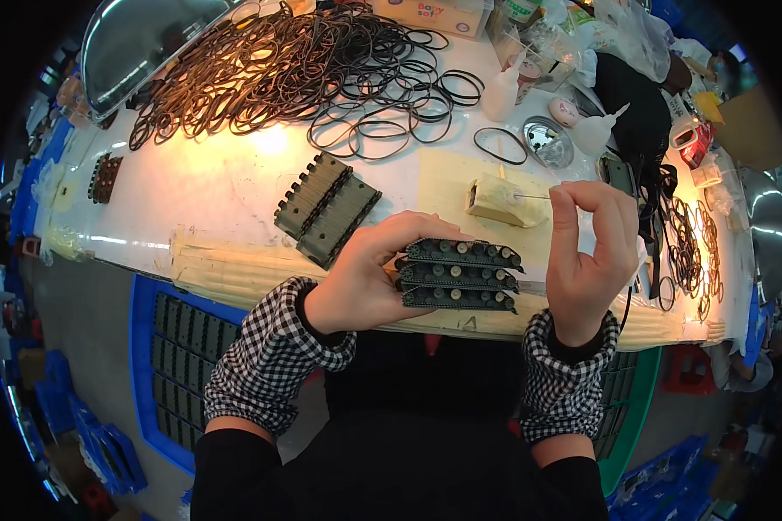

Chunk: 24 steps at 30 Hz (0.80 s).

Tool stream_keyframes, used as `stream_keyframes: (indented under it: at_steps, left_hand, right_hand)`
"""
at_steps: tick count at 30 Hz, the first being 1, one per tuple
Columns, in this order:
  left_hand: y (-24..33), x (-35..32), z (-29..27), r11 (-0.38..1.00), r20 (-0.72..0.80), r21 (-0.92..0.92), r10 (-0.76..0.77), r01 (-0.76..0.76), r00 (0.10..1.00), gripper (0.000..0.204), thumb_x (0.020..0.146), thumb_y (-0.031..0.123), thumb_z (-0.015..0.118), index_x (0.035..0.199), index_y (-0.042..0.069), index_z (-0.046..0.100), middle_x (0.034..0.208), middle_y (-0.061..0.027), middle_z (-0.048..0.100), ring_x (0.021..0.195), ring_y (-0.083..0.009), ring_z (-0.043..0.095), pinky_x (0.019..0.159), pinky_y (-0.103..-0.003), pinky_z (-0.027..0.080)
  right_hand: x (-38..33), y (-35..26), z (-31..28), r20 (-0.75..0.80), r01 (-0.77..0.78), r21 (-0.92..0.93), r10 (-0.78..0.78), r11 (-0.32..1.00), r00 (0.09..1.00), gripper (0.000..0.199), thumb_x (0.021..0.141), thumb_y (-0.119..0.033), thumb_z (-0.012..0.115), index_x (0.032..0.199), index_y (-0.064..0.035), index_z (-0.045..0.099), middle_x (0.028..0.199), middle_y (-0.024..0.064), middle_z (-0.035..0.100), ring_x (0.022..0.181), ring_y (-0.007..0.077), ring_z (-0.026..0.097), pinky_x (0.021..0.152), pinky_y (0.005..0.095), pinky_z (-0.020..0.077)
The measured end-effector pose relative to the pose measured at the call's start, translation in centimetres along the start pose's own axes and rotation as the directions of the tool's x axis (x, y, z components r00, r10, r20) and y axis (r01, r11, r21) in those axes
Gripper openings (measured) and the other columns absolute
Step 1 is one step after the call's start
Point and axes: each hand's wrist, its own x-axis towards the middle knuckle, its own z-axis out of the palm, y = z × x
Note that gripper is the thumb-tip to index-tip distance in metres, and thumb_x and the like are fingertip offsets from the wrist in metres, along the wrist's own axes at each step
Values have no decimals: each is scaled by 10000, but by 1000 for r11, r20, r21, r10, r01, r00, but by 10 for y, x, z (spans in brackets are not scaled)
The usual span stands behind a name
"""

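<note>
My left hand (pixel 369 273) grips a stack of three dark green toy tank hulls (pixel 457 276), their rows of small round wheels turned to the right. Thumb and forefinger of my right hand (pixel 593 256) pinch a thin needle-like tool (pixel 537 197). Its far end points left and meets, or passes in front of, a cream-coloured block (pixel 506 201) with a dark slot at one end. I cannot tell which. Left of my left hand, a row of similar green hulls (pixel 326 210) lies on the white table (pixel 208 187).
A large tangle of black rubber loops (pixel 295 78) covers the back; more loops (pixel 686 252) lie right. Two white squeeze bottles (pixel 500 92) (pixel 594 135) stand near a round metal dish (pixel 547 141). Below the table edge are a blue tray (pixel 143 391) and a green tray (pixel 621 451) of green parts.
</note>
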Motion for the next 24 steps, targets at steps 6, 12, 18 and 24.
stream_keyframes:
  at_steps: [6,12,18,24]
  left_hand:
    - [-2,-2,1,1000,-37,-11,25,-26,999,521,711,69,835,1178,22,608,1115,-99,669,1041,-216,635,925,-343,482]
    - [-1,0,3,998,-54,-71,0,-4,999,486,714,87,839,1140,32,613,1052,-89,678,967,-209,650,842,-321,507]
    - [0,1,2,999,-57,-18,46,-47,997,480,707,90,839,1127,28,614,1049,-92,675,965,-209,649,844,-319,503]
    - [-2,-2,2,999,-67,-24,35,-37,997,483,708,79,837,1134,30,615,1063,-91,676,969,-210,648,854,-321,505]
  right_hand:
    - [-10,-34,0,238,-104,529,-29,842,971,69,830,-60,721,847,-46,656,844,72,668,797,228,603,727,320,468]
    - [-11,-41,6,306,-140,517,-30,844,952,97,799,-101,760,826,-63,676,856,56,678,794,215,606,718,316,464]
    - [-11,-41,8,308,-109,494,-56,862,950,102,783,-115,775,817,-73,689,849,37,684,796,209,608,717,319,458]
    - [-9,-43,8,309,-84,501,-88,861,947,84,793,-90,760,820,-68,683,852,41,686,795,208,606,726,318,461]
